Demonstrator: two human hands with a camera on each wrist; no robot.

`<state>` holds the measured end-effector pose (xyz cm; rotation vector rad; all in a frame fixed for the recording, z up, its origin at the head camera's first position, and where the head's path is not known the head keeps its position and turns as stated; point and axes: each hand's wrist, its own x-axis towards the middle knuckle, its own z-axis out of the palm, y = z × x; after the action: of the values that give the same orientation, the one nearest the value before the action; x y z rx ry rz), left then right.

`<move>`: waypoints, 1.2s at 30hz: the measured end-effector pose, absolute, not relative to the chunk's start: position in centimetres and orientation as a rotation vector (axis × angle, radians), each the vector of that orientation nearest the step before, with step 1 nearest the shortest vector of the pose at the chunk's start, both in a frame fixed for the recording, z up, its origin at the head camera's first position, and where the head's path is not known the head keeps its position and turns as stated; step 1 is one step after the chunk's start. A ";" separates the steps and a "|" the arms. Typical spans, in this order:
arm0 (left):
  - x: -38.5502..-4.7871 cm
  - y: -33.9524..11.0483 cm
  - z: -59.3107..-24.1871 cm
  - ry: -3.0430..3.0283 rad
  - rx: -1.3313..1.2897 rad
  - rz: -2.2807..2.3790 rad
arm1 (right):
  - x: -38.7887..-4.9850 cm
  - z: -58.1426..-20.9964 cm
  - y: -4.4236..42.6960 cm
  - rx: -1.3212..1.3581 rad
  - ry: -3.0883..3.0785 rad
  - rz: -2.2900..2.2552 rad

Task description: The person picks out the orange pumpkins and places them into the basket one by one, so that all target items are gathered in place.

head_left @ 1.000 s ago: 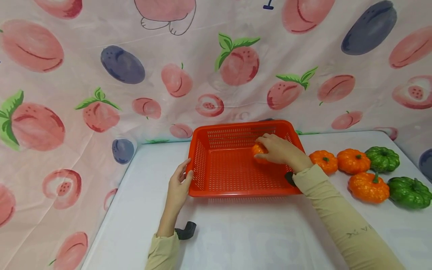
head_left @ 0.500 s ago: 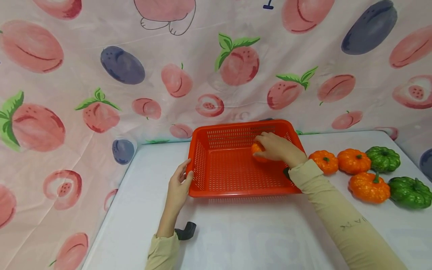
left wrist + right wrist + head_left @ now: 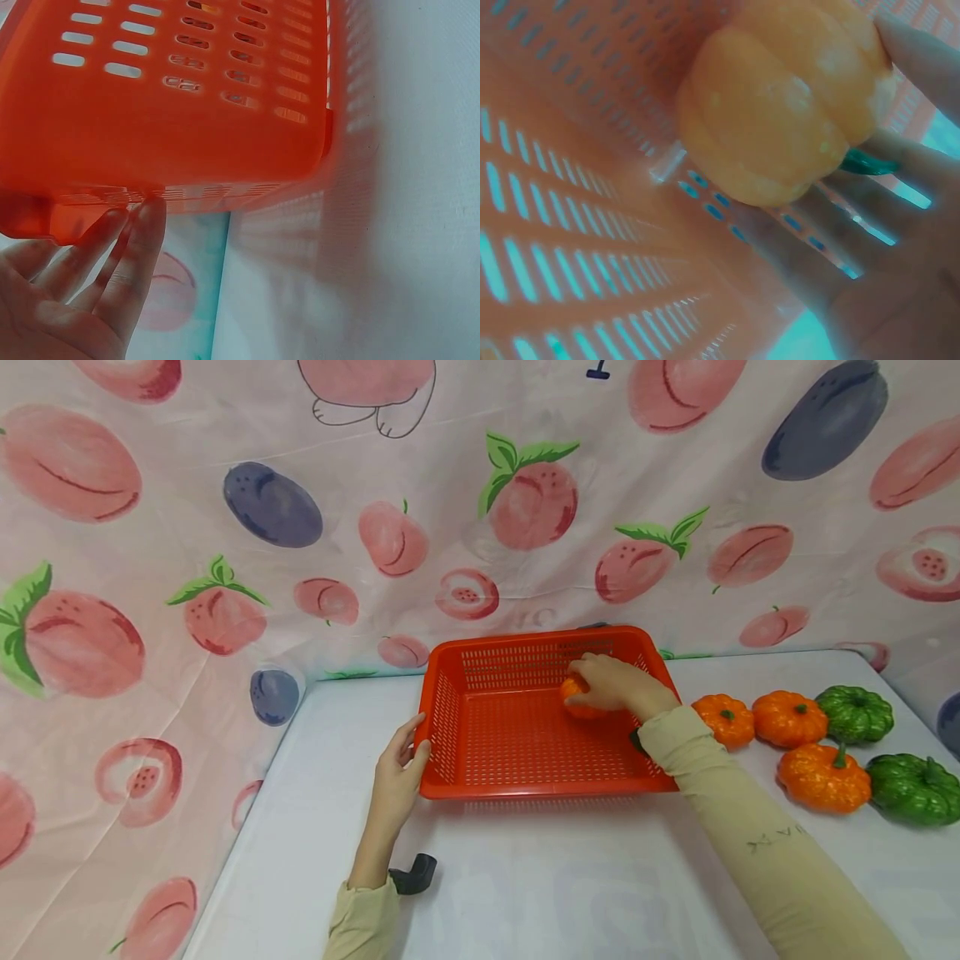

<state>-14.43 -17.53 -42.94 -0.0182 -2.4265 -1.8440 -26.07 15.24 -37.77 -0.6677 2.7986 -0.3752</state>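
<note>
pumpkin (image 3: 772,105): orange, glossy, rounded, with broad lobes parted by soft grooves; the short green stem (image 3: 870,163) points toward the palm. it is inside the basket (image 3: 510,739), toward the right end; i cannot tell whether it touches the floor. right hand (image 3: 618,687) has hold of it, thumb on one side, fingers bent along the other. basket is red-orange plastic, walls and floor slotted. left hand (image 3: 397,775) at its left end: on my wrist feed the fingers look nearly straight, slightly spread, tips against the basket. table (image 3: 540,877) white, softly shadowed under the basket's near edge. right of the basket i log three orange gourds (image 3: 823,778) and two green gourds (image 3: 855,714). behind: pale pink sheet (image 3: 450,468) printed with peaches and dark blue fruit.
</note>
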 end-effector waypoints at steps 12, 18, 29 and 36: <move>-14.3 -17.5 -42.9 -2.428 -0.007 -1.848 | -27.0 -38.6 15.4 -0.668 2.772 -0.394; -14.3 -17.5 -42.9 -2.426 0.001 -1.858 | -27.0 -38.6 15.4 -0.662 2.766 -0.396; -14.3 -17.5 -42.8 -2.418 -0.013 -1.867 | -27.0 -38.5 15.6 -0.668 2.780 -0.404; -14.3 -17.4 -42.8 -2.420 -0.009 -1.862 | -26.9 -38.3 15.6 -0.700 2.792 -0.380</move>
<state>-14.29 -17.44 -42.85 -0.0089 -2.4202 -1.8616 -26.87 15.57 -38.33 -0.6999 2.7924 -0.3797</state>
